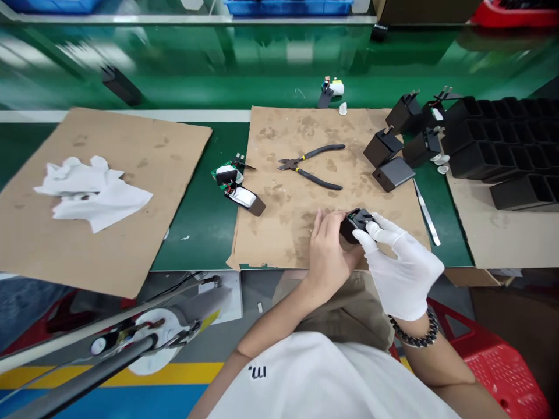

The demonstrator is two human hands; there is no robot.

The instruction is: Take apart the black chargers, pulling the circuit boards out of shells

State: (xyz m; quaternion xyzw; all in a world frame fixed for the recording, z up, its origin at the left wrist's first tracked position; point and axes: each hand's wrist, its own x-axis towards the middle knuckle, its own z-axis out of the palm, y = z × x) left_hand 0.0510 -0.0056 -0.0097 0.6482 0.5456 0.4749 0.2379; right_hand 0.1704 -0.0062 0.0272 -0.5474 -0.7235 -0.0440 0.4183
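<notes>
Black casing [350, 229] between bare left fingers [326, 226] and gloved right fingers [382, 233].

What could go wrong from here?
1. Drop: both hands, bare left and gloved right, hold the black housing near the table's front edge; a slip could send it off.
2. Snag: the pliers lie with handles spread, just beyond the hands; a forward reach might catch them.
3. Damage: the exposed circuit board sits at the left edge of the cardboard; a stray knock could harm it.
</notes>
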